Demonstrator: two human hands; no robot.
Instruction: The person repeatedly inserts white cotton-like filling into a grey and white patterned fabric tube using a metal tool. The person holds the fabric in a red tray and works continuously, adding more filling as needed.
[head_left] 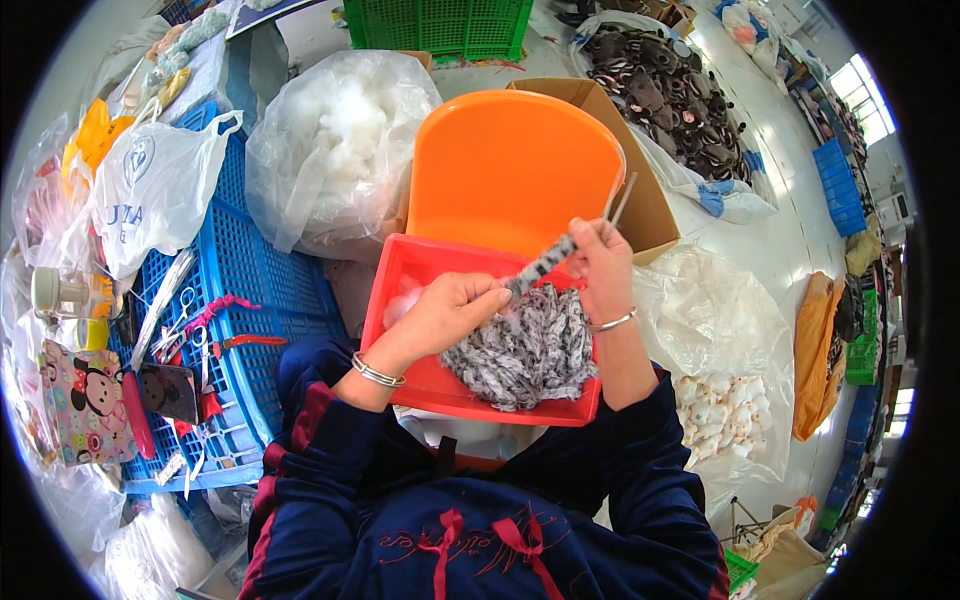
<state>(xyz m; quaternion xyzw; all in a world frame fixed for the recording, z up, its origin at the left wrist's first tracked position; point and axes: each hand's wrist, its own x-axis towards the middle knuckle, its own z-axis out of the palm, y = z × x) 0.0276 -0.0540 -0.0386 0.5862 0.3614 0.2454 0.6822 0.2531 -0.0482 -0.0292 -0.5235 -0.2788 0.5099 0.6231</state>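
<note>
So, the striped fuzzy strip (541, 264) slants up and right over the red tray (422, 378), left hand (450, 308) pinching its lower end, right hand (601, 258) curled at the upper end with a thin metal tool (625, 198), neither nearer.

Green plastic crate (437, 28) cut off at the top, slender silver metal tool (625, 197) partly hidden by the right hand (597, 262), fluffy white stuffing (403, 299) partly behind the left hand (447, 316), navy jacket (480, 550) cut off below.
</note>
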